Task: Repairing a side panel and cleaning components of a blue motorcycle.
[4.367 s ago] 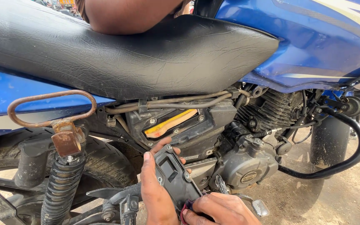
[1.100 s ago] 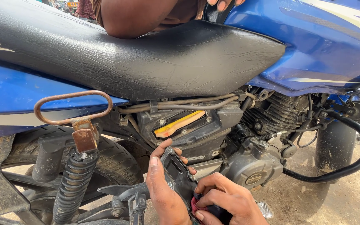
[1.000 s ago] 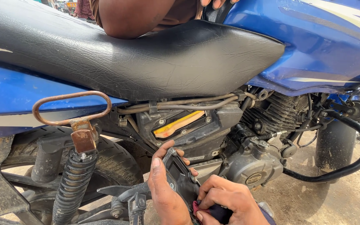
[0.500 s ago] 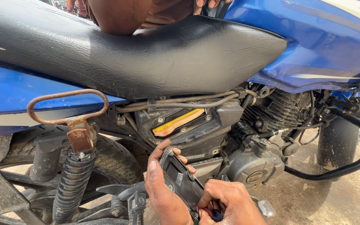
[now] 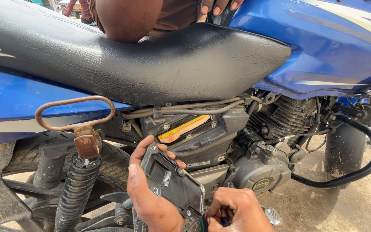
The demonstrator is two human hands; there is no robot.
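The left hand (image 5: 151, 202) grips a dark plastic cover plate (image 5: 172, 182) by its upper edge, tilted just below the open air-filter housing (image 5: 194, 133) under the black seat (image 5: 129, 60) of the blue motorcycle (image 5: 331, 43); the right hand (image 5: 237, 210) is curled tight around a small tool (image 5: 202, 224) at the plate's lower corner, its tip hidden; the cover appears to be off the housing and being worked at that corner; next calls for steadying the plate.
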